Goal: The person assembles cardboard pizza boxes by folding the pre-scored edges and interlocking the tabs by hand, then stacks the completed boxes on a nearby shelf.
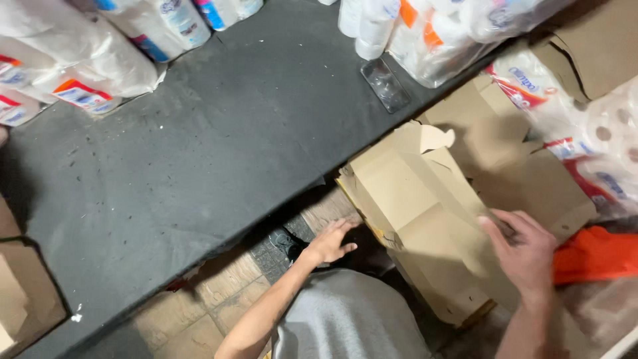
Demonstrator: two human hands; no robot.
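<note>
We take the flattened cardboard box (425,219) as our landmark: it leans at a tilt against the edge of the dark table (199,146), its open flaps turned up toward us, so that it stands propped instead of lying flat on the floor. Our right hand (525,252) rests on the box's near right panel, fingers spread and pressing flat on the board, steadying it more than clasping it. Our left hand (329,242) hangs just left of the box's lower corner, below the table edge, fingers loosely curled and holding nothing; whether the fingertips touch the cardboard we cannot tell.

The box shows only bare inner walls and folded flaps; we see nothing inside it. Behind it, further cardboard sheets (518,159) lie stacked, and right of those sit plastic-wrapped packs of paper rolls (598,133). Just right of the box, beside our right wrist, lies something orange (595,256). Beyond the box's top edge, on the table, a small clear plastic tray (385,85) lies empty, with more wrapped roll packs (438,33) above it and others (73,60) at the table's far left corner.
</note>
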